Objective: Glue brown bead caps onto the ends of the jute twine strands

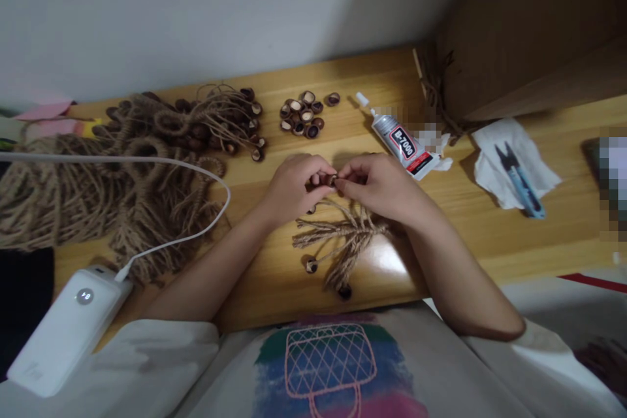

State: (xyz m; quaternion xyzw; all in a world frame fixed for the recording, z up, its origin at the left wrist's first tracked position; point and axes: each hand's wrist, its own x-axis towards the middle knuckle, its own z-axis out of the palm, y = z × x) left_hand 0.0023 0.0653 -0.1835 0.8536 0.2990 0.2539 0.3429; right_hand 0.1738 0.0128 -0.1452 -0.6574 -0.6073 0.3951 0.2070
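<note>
We are pinching a small nut shell (332, 180) between the fingertips of our left hand (292, 188) and right hand (379, 186), holding it just above the jute tassel (345, 238) lying on the wooden desk (490, 241), glue tube (405, 145) and loose shells (304, 115) sitting just beyond

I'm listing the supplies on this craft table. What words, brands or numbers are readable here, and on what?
"B-7000": on the label of the glue tube.
Smaller print on the same label: too blurred to read.
Lit round display on the white power bank: too small to read.
Nothing else is legible.
</note>
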